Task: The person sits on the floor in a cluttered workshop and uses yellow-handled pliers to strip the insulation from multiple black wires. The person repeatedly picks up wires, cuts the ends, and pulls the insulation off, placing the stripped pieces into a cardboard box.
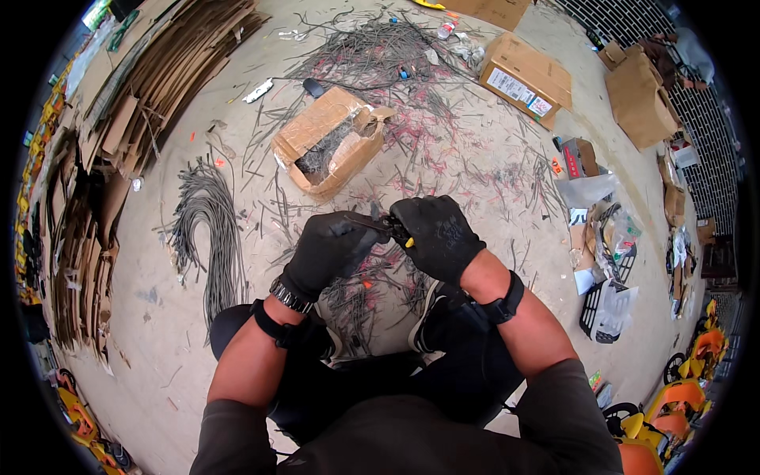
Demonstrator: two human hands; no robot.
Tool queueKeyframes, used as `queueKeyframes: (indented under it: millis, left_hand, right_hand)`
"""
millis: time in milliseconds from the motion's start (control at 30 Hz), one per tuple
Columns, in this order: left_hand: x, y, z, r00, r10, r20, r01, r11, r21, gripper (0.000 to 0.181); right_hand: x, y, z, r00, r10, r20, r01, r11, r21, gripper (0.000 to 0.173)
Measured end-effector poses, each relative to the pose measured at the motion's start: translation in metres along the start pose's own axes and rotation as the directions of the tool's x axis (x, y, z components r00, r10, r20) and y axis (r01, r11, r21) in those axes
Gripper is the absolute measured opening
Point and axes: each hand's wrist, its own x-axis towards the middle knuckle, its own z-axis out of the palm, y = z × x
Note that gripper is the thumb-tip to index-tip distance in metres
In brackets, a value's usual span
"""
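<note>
Both my hands wear black work gloves and meet in front of my knees. My left hand (pixel 335 246) grips a narrow dark brown strip-like piece (pixel 369 223), whose exact kind I cannot make out. Fingers of my right hand (pixel 438 237) close around a small dark tool with a yellow part (pixel 409 242); most of it is hidden in the glove. The two held things come together between my hands. Cut grey and red wire scraps (pixel 356 303) lie on the floor under them. Just beyond stands a torn, taped cardboard box (pixel 317 122) containing a grey tangled mass (pixel 323 159).
A bent bundle of grey cables (pixel 217 237) lies at left, near stacked flattened cardboard (pixel 154 77). Farther ahead is a heap of cable scraps (pixel 374 50). At right are a labelled carton (pixel 528 77) and a black plastic grille-like part (pixel 602 312). Yellow-orange wheeled things (pixel 677 398) stand lower right.
</note>
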Motion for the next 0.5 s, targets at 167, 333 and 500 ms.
queueKeyframes:
  millis: [167, 333, 500]
  left_hand:
    - [0.007, 0.026, -0.002, 0.951, -0.309, 0.030, 0.298, 0.882, -0.366, 0.015]
    - [0.002, 0.001, 0.004, 0.994, -0.101, 0.041, 0.108, 0.969, -0.222, 0.017]
    - [0.001, 0.021, 0.000, 0.905, -0.400, 0.144, 0.425, 0.834, -0.352, 0.015]
  right_hand:
    - [0.001, 0.005, 0.006, 0.999, 0.022, -0.026, -0.019, 0.993, 0.119, 0.029]
    - [-0.004, 0.017, 0.022, 0.999, 0.038, -0.022, -0.028, 0.936, 0.350, 0.040]
    - [-0.004, 0.010, 0.011, 0.997, 0.032, 0.064, -0.044, 0.978, 0.202, 0.038]
